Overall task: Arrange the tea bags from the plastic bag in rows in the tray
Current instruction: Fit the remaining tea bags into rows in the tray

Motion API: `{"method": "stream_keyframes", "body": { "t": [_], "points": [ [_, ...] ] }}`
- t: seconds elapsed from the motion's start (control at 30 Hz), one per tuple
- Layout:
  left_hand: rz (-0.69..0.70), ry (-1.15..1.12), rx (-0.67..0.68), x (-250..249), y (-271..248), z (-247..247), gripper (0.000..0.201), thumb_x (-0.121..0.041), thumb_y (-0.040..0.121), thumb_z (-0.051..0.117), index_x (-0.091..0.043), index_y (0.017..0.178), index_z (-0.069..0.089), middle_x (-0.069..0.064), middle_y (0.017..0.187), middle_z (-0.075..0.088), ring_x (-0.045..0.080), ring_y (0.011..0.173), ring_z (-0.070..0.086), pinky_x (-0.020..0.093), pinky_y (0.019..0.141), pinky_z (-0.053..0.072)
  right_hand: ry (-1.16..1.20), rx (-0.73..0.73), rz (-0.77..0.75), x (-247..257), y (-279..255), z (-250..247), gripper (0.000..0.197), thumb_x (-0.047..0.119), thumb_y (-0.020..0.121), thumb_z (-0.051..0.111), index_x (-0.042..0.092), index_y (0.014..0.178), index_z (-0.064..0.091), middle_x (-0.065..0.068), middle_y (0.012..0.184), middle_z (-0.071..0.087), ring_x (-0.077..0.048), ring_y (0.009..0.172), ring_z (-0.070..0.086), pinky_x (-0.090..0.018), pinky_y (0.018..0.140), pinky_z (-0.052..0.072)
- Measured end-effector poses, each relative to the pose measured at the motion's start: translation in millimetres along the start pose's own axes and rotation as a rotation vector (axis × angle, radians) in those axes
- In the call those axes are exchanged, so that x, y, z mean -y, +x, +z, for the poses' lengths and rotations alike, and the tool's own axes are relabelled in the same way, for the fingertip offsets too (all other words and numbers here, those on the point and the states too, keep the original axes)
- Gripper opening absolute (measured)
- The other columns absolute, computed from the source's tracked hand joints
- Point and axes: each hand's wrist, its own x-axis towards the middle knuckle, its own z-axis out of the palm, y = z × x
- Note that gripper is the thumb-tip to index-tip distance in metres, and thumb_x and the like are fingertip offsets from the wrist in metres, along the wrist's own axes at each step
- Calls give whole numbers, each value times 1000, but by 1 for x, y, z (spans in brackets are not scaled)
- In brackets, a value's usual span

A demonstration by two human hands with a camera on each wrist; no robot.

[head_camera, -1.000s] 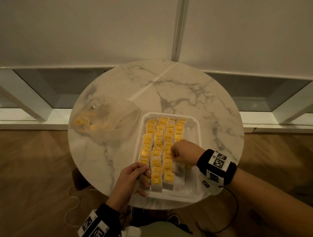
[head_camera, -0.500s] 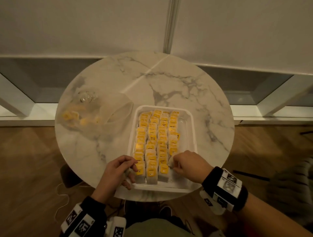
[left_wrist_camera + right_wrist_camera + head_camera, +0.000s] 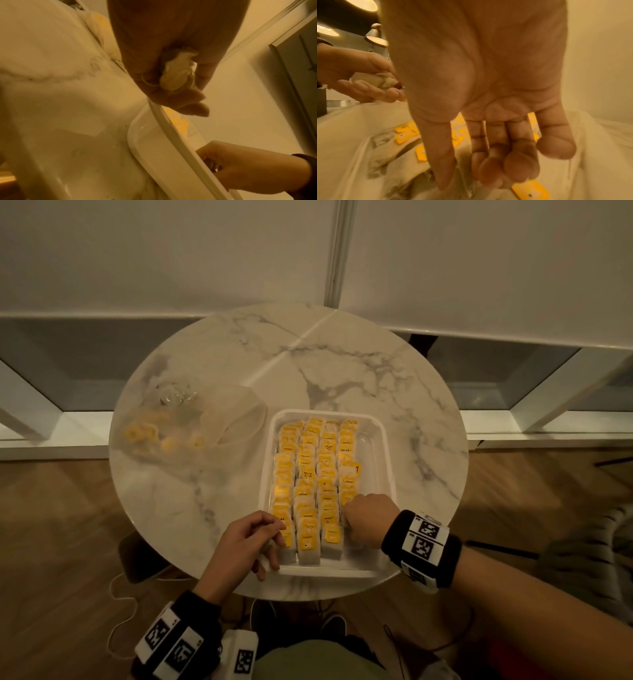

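Rows of yellow-tagged white tea bags filled white rectangular plastic tray on round marble table. Left hand at tray's near-left corner gripped crumpled tea bag. Right hand, fingers loosely extended, empty, reached among rightmost row. Clear plastic bag lay left of tray.

Pretty dim overall, warm yellowish cast everywhere. Head view bends hard at the edges and the floor smears with motion blur. Both wrist views are soft and noisy; ceiling lamps glow top left in the right wrist view.
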Motion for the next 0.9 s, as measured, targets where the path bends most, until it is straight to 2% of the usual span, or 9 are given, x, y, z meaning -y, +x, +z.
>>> {"method": "stream_keyframes", "body": {
  "t": [0.07, 0.17, 0.37, 0.5, 0.6, 0.67, 0.73, 0.8, 0.9],
  "points": [
    [-4, -8, -4, 1, 1, 1, 16, -7, 99, 52, 1, 94, 65, 11, 76, 67, 28, 50, 57, 23, 36, 39, -5, -2, 9, 3, 3, 1, 21, 18, 97, 48, 9, 106, 64, -9, 100, 60, -28, 95, 64, -33, 71, 44],
    [-3, -14, -9, 2, 1, 2, 16, -7, 99, 52, 1, 94, 65, 11, 76, 67, 27, 49, 57, 23, 36, 38, -34, -4, 9, 7, 5, 3, 21, 11, 97, 48, 8, 109, 65, -9, 111, 63, -29, 100, 64, -34, 73, 44],
    [-19, -53, -10, -1, -1, 2, 25, -15, 102, 48, 2, 93, 65, 16, 79, 64, 22, 48, 54, 20, 35, 33, -18, -68, 12, 10, 1, -2, 18, 12, 97, 50, 9, 108, 64, -9, 111, 63, -29, 99, 64, -34, 71, 43],
    [-166, -375, 11, -6, -5, 7, 45, -38, 100, 41, 1, 98, 63, 13, 75, 61, 18, 45, 50, 17, 34, 32, 236, -278, -12, 5, -24, -10, 16, 27, 97, 49, 15, 103, 58, -7, 99, 62, -27, 87, 61, -34, 69, 45],
    [-212, -525, 38, -10, -10, 20, 48, -45, 96, 41, -2, 100, 62, 11, 73, 61, 17, 45, 50, 16, 34, 32, 530, -452, -226, 16, -57, -10, 13, 35, 96, 54, 22, 96, 56, 5, 81, 62, -14, 75, 54, -34, 68, 46],
    [-215, -538, 52, -14, -13, 34, 47, -47, 91, 44, -5, 96, 65, 9, 70, 63, 17, 45, 53, 17, 33, 34, 680, -542, -342, 33, -73, -6, 7, 36, 95, 55, 30, 96, 55, 16, 74, 54, -4, 70, 47, -23, 65, 41],
    [-225, -512, 40, -16, -15, 48, 43, -44, 94, 46, -8, 91, 68, 8, 70, 66, 18, 50, 60, 22, 34, 42, 750, -581, -377, 47, -77, 3, 16, 37, 95, 55, 31, 110, 56, 18, 82, 53, -2, 75, 46, -20, 69, 40],
    [-223, -480, 69, -17, -15, 56, 44, -44, 96, 46, -7, 90, 69, 9, 71, 66, 18, 53, 63, 24, 38, 47, 768, -597, -332, 52, -74, 14, 30, 38, 94, 55, 26, 122, 56, 11, 97, 59, -7, 85, 52, -27, 77, 45],
    [-211, -387, 138, -21, -15, 62, 44, -44, 94, 48, -8, 86, 73, 13, 77, 67, 19, 59, 65, 28, 47, 51, 892, -642, -257, 51, -71, 22, 30, 34, 93, 58, 24, 121, 59, 9, 98, 62, -7, 83, 52, -27, 77, 44]
  ]
}}
